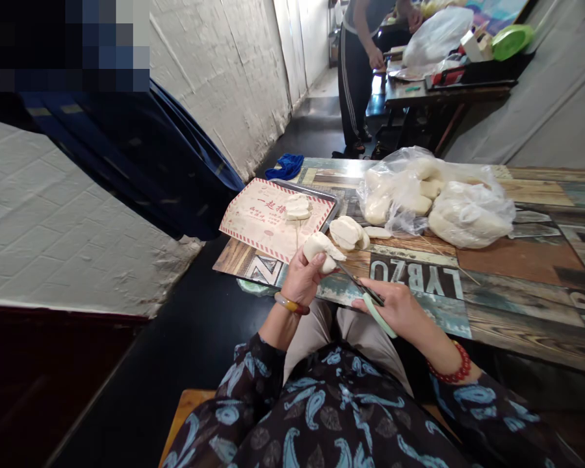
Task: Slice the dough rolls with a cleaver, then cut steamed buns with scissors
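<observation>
Weathered plank tabletop (pixel 526 257) sits below the left hand (pixel 302 279) gripping soft dough (pixel 319 250), the right hand (pixel 394 305) clasping green-handled scissors (pixel 377 316).

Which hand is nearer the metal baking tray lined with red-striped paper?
Left. The left hand is just in front of the silver metal tray, not touching it; the right hand is farther off, nearer the camera and to the right.

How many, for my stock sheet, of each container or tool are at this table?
Plastic bags: 2
Metal tray: 1
Scissors, in the right hand: 1
Total: 4
</observation>
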